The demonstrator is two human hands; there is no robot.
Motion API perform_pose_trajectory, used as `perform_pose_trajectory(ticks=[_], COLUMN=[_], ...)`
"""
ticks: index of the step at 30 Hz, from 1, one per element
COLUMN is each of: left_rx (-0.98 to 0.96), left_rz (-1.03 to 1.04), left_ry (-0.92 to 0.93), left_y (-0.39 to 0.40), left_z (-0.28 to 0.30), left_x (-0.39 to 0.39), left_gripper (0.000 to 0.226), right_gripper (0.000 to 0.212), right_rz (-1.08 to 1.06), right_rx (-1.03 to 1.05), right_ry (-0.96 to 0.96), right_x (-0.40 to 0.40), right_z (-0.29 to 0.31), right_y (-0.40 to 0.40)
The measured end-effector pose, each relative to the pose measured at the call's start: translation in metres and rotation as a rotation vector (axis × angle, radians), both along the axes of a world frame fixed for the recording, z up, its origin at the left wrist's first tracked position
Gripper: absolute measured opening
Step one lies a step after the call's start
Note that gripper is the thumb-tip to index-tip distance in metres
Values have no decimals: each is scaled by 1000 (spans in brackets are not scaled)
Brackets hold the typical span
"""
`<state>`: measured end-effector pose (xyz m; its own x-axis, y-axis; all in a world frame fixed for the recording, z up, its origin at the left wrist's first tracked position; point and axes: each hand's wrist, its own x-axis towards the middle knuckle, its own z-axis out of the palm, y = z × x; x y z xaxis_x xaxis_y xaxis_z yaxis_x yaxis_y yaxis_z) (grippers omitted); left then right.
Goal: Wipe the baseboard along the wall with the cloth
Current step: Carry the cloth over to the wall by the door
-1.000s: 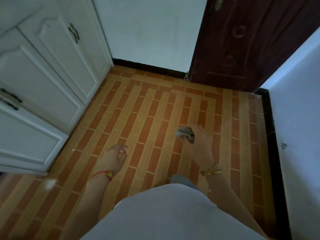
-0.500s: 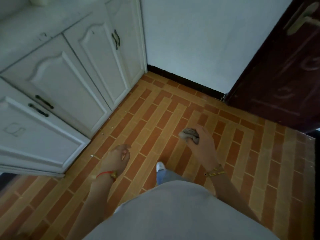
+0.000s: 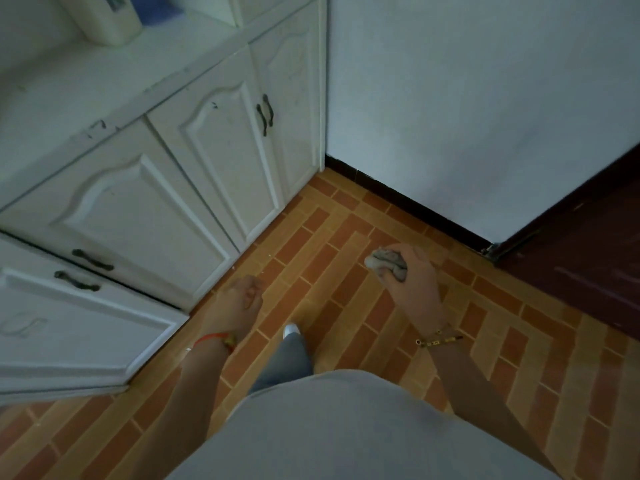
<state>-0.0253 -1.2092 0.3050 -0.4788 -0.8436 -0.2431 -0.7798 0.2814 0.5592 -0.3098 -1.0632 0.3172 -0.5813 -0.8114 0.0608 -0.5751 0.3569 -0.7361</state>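
Observation:
A black baseboard point(image 3: 408, 199) runs along the foot of the white wall, from the cabinet corner down to the door's hinge. My right hand point(image 3: 414, 282) holds a crumpled grey cloth point(image 3: 386, 263) above the tiled floor, a short way in front of the baseboard and not touching it. My left hand point(image 3: 239, 303) hangs loosely curled over the floor with nothing in it, near the cabinet's base.
White cabinets point(image 3: 194, 161) with dark handles fill the left side; a drawer front point(image 3: 86, 323) juts out at lower left. A dark brown door point(image 3: 588, 258) stands at the right. A pale container point(image 3: 104, 19) sits on the counter. One shoe point(image 3: 290, 330) shows on the floor.
The view has swung left and closer to the wall; the cabinets now fill more of the frame. Both hands keep their pose, the right still gripping the cloth.

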Motion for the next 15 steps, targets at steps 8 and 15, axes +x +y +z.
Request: perform_pose_trajectory(ticks=[8, 15], left_rx=[37, -46], left_rz=[-20, -141], left_ry=[24, 46], left_y=[-151, -311], left_z=[-11, 5], left_x=[-61, -123], left_gripper=[21, 23], right_gripper=[26, 27], right_rz=[-80, -154], right_rx=[-35, -81], right_ry=[13, 35], right_x=[-45, -96], right_z=[-19, -8], right_y=[-138, -276])
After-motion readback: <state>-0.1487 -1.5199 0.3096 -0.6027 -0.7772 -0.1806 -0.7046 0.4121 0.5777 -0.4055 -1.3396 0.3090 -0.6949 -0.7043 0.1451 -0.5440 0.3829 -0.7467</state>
